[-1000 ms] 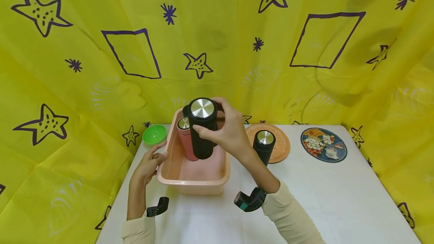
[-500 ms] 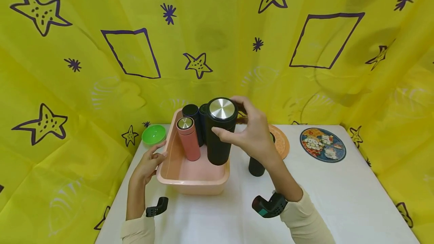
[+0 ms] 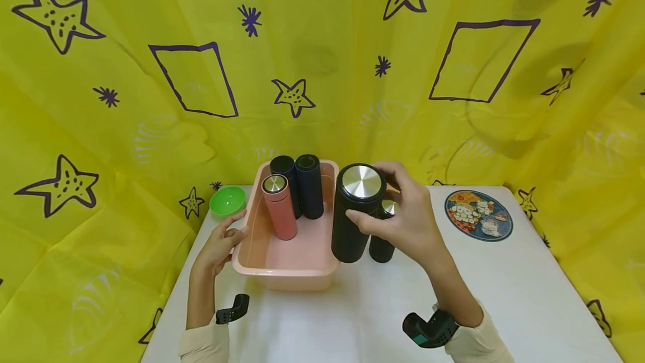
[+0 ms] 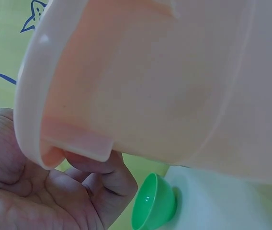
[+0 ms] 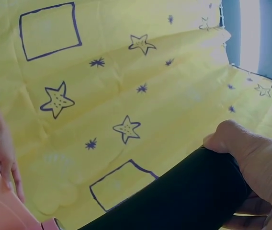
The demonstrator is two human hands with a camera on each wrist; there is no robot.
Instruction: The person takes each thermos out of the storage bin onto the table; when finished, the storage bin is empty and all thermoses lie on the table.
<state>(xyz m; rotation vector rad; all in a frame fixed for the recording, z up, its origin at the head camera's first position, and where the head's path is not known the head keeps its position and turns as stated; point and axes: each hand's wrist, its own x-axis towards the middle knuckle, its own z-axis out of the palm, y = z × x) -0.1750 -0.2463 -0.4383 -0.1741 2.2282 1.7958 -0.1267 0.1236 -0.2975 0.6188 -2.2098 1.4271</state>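
Observation:
My right hand (image 3: 414, 226) grips a large black thermos (image 3: 347, 234) with a brushed silver lid, thumb on the near side and fingers behind. It hangs upright just beyond the right rim of a pink plastic basin (image 3: 287, 271). My left hand (image 3: 218, 248) holds the basin's left rim; in the left wrist view its fingers (image 4: 114, 184) curl under the lip. Inside the basin stand a pink thermos (image 3: 282, 214) with a silver lid and two dark blue thermoses (image 3: 309, 192). A smaller black thermos (image 3: 381, 250) stands on the table, partly hidden behind the large thermos and right hand.
A green bowl (image 3: 228, 202) sits at the back left, beside the basin. A round patterned mat (image 3: 478, 215) lies at the back right of the white table (image 3: 509, 290). Yellow printed sheeting (image 3: 332, 66) encloses the back and sides.
My right hand has carried the large black thermos from over the basin rightward past its right rim, uncovering the two dark blue thermoses. My left hand stays on the rim.

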